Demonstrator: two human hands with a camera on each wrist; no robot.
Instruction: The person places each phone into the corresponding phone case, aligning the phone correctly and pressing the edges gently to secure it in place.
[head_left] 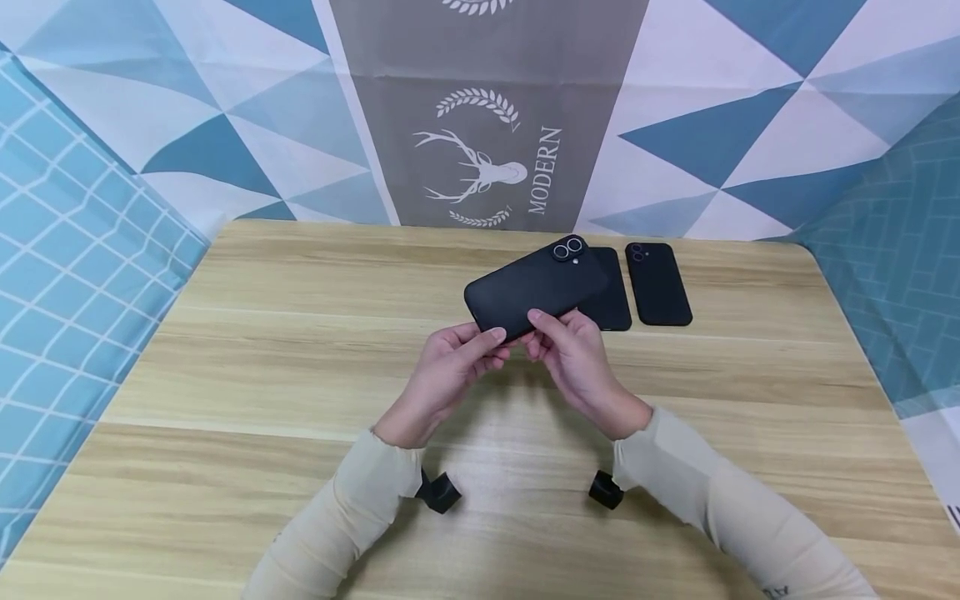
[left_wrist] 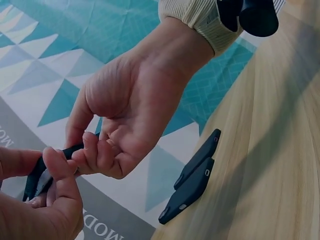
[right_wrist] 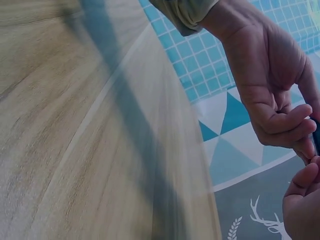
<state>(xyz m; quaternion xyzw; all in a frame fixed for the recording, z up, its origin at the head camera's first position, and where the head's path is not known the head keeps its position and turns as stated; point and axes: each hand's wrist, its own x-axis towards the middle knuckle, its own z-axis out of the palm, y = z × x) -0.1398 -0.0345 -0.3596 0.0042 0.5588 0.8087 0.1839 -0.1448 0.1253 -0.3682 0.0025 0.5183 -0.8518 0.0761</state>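
A black phone (head_left: 525,287) is held at a slant above the table, its back with two ringed lenses facing up. My left hand (head_left: 457,362) pinches its lower edge near the left end, thumb on the back and fingers underneath. Close beside it, my right hand (head_left: 573,358) grips the same edge farther right, also with its thumb on top. In the left wrist view, the right hand (left_wrist: 132,105) has its fingers curled at the phone's dark edge (left_wrist: 34,180). The right wrist view shows only a sliver of the phone (right_wrist: 316,135) by the left hand (right_wrist: 272,85).
Behind the held phone lies a flat black phone-shaped piece (head_left: 611,292), partly covered by it. Right next to that is another black phone-shaped piece (head_left: 660,283) with two lens rings. Both lie near the back of the wooden table (head_left: 262,333). Patterned cloth (head_left: 487,50) hangs behind.
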